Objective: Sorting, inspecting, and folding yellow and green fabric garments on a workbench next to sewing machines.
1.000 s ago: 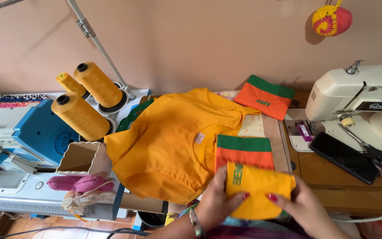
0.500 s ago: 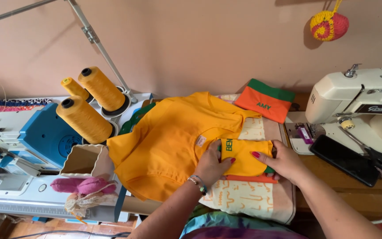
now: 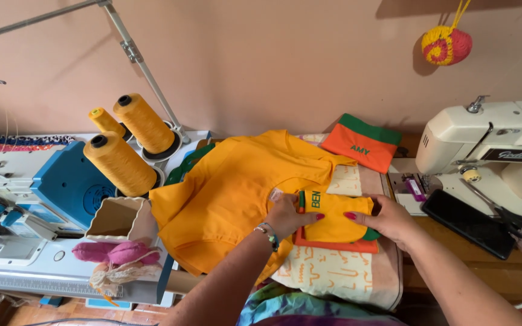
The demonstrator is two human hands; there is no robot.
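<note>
My left hand (image 3: 285, 215) and my right hand (image 3: 385, 218) grip the two ends of a small folded yellow fabric piece (image 3: 335, 215) with green trim and green stitched lettering. It lies on top of an orange folded piece (image 3: 333, 245) on a patterned cream cloth (image 3: 333, 271). A large yellow garment (image 3: 237, 193) is spread out just left of my left hand. Another folded orange piece with a green band (image 3: 360, 142) rests farther back.
Three cones of yellow thread (image 3: 122, 163) stand at the left beside a blue and white machine (image 3: 25, 205). A white sewing machine (image 3: 496, 151) sits at the right, with a black phone (image 3: 467, 223) and scissors (image 3: 518, 222) before it. A small cardboard box (image 3: 116, 217) and pink yarn (image 3: 107, 252) lie front left.
Both hands carried the yellow folded piece away from my body and set it down on the orange piece on the cloth. The camera view shifted slightly.
</note>
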